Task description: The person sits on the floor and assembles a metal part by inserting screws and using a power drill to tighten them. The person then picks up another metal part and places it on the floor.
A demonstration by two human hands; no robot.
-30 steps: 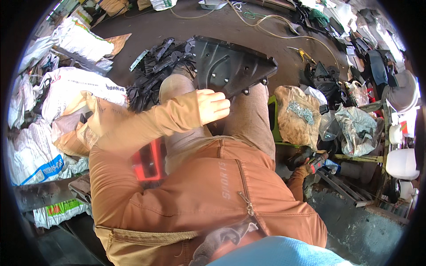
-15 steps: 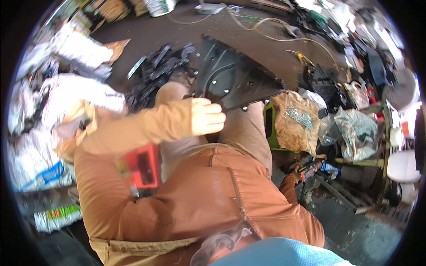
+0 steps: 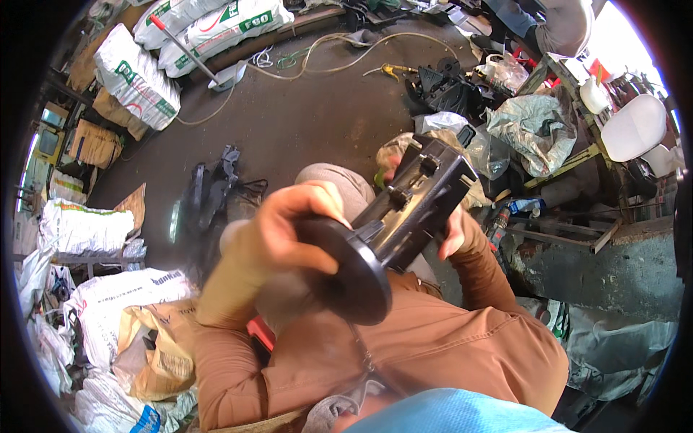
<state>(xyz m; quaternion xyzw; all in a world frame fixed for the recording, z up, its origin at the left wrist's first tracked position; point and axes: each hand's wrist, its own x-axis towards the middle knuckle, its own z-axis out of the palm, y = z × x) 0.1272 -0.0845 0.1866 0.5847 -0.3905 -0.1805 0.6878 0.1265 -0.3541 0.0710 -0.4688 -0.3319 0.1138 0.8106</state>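
A black moulded plastic part (image 3: 426, 198) is held up tilted in front of my chest, above my lap. It has a ribbed, boxy body and a wide round disc (image 3: 372, 278) at its near left end. My left hand (image 3: 299, 224) curls round the rim of the disc, thumb and fingers closed on it. On the far right side my right hand (image 3: 453, 234) grips the body; most of its fingers are hidden behind the part. A red and grey hand tool (image 3: 498, 227) lies just right of my right forearm.
Dark plastic pieces (image 3: 213, 184) lie piled on the floor beyond my left arm. White sacks (image 3: 137, 76) stand at the far left, a brown paper bag (image 3: 155, 353) nearer. A hose (image 3: 310, 61) crosses the floor. At the right are a crumpled plastic bag (image 3: 534, 130) and a rack (image 3: 599, 155).
My right hand has come up from beside the tool at the lower right to the black part. The part is now raised and tilted, with my left hand on its disc. My view has shifted.
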